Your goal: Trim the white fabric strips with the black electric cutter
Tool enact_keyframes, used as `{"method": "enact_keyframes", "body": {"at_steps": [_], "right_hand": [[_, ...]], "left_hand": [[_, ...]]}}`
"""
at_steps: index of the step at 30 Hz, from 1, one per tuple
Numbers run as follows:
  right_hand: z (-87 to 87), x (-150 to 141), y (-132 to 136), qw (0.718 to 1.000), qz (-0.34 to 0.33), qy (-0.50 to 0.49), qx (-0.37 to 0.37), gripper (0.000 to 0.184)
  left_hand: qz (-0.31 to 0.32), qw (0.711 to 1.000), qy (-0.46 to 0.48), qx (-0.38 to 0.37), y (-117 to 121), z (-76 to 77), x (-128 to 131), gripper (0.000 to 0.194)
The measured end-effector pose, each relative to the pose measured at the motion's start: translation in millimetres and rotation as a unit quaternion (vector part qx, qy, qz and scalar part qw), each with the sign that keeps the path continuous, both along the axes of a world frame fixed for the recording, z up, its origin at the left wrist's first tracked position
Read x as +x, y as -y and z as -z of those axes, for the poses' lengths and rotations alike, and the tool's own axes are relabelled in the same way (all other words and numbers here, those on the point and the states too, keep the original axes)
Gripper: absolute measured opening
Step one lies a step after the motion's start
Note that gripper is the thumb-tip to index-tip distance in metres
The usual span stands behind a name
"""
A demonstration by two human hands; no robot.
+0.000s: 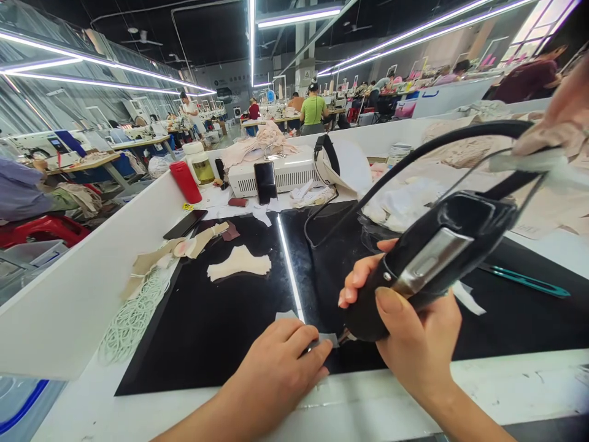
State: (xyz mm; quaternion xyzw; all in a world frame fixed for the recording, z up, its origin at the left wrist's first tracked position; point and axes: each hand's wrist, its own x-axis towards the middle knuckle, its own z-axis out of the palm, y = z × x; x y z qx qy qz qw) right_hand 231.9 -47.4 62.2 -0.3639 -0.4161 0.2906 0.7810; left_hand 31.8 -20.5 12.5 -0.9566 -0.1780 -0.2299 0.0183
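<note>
Fingers of a worker's left hand lay close together over a small grey piece on a black mat, though the view did not show whether they pinched it. The right hand wrapped fingers and thumb around a black corded tool at two o'clock from the left, its narrow tip near the piece's right edge. From the left hand, a cream cutout lay at eleven o'clock, tangled pale green cord at ten, a propped phone at twelve, with a co-worker in green beyond. A teal hand tool rested at two o'clock from the right.
</note>
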Motion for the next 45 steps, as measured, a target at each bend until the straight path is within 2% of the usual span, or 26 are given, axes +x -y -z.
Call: {"method": "enact_keyframes", "body": {"at_steps": [5,9,14,17,19,21,23,26,32,37,42,45], "right_hand": [[-0.1,-2,1,1.000,0.000,0.013,0.001,0.042],[-4.0,1,-1,1.000,-0.006,0.004,-0.005,0.045],[-18.1,5,0,1.000,0.003,0.029,-0.012,0.051],[-28.0,3,2,0.996,0.016,0.081,-0.022,0.047],[-32.1,-1,3,0.992,0.018,0.123,-0.028,0.041],[-33.5,-9,2,0.989,0.004,0.145,-0.028,0.035],[-32.8,-19,0,0.992,-0.013,0.127,-0.020,0.034],[-30.2,-38,-3,0.997,-0.033,0.064,-0.010,0.039],[-25.4,-65,-9,0.995,-0.096,0.016,-0.015,0.041],[-22.8,-79,-17,0.993,-0.120,-0.002,0.005,0.048],[-17.1,-84,-20,0.991,-0.133,0.003,0.008,0.041],[-15.2,-83,-21,0.991,-0.132,0.010,0.009,0.041]], "left_hand": [[0.004,1.000,0.013,0.006,0,-0.2,0,0.022],[0.003,1.000,0.009,0.006,1,-0.3,0,0.020],[0.019,0.999,0.030,-0.006,1,-7.5,-5,0.020],[0.017,0.999,0.032,-0.021,2,-17.1,-22,0.023],[-0.022,0.998,0.026,-0.047,5,-22.6,-39,0.025],[-0.088,0.992,0.029,-0.084,10,-25.0,-59,0.025],[-0.145,0.982,0.037,-0.116,17,-23.8,-76,0.026],[-0.188,0.970,0.050,-0.144,25,-17.4,-90,0.027],[-0.206,0.960,0.098,-0.164,30,-5.2,-84,0.019],[-0.211,0.952,0.134,-0.177,30,1.3,-79,0.015],[-0.209,0.949,0.152,-0.179,33,0.4,-80,0.005],[-0.191,0.961,0.144,-0.141,37,-3.0,-82,0.009]]}}
